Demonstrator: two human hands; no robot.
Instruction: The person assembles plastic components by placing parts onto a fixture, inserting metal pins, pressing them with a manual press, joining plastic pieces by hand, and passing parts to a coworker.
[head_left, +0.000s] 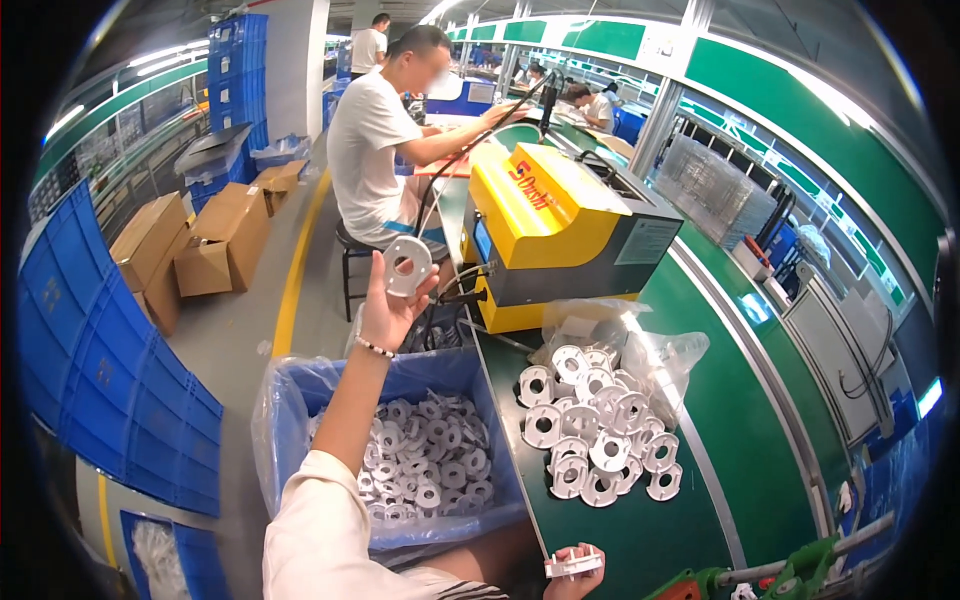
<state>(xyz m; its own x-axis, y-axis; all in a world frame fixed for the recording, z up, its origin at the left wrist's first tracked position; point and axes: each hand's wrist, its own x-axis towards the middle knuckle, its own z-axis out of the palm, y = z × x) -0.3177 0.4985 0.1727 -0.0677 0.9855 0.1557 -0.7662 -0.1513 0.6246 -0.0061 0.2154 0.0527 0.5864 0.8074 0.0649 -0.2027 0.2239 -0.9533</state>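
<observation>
One white ring (424, 263) sat in the left grip (388, 316) at 10 o'clock, another ring (573, 566) in the right grip (588, 582) at 5. Loose rings (427, 458) lay in the blue bin (445, 372) at 7, a smaller pile (583, 420) on the worktop (690, 530) at 4. Looked midway; finished batch unclear.

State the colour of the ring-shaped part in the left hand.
The ring-shaped part is white, shown best in the head view.

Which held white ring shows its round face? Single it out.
The white ring in the raised left hand: its centre hole shows clearly, while the second held ring, in the right hand, appears edge-on.
</observation>
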